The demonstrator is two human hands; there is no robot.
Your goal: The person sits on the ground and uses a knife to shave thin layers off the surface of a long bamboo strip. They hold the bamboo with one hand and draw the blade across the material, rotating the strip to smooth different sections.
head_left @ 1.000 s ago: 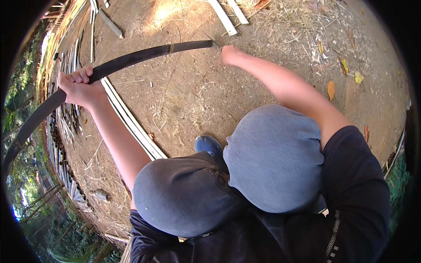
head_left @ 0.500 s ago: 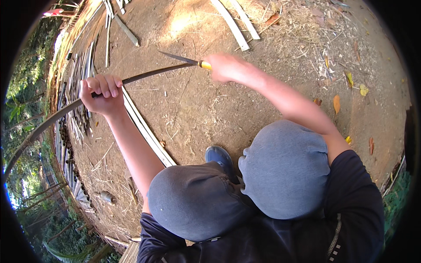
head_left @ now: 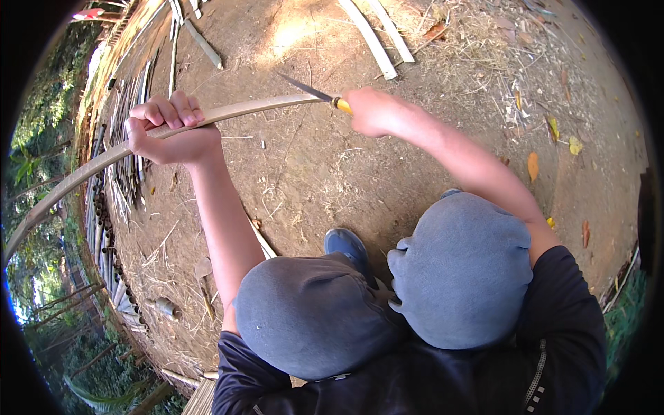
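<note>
A long, curved bamboo strip [head_left: 266, 104] spans the upper left, its pale face showing. Around it, left of centre, closes my left hand [head_left: 181, 142], palm turned up and thumb toward the left. The strip bends down past that hand to the left rim of the view. In my right hand [head_left: 379, 113] is a knife [head_left: 306, 87] with a yellow handle and a dark, pointed blade, aimed up and left. The blade's base meets the strip's right end. Whether my right fingers also touch that end is hidden.
Pale split strips [head_left: 370, 38] lie on the dirt ahead. A pile of thin poles [head_left: 131, 138] and several cut bamboo tubes [head_left: 104, 235] run along the left. A short tube [head_left: 167, 308] lies nearer. My shoe [head_left: 346, 245] shows between my knees; dry leaves [head_left: 532, 166] lie right.
The bamboo strip has turned from its dark side to its pale side. My left hand has rolled palm-up and shifted right. My right hand and the knife have moved slightly right and down.
</note>
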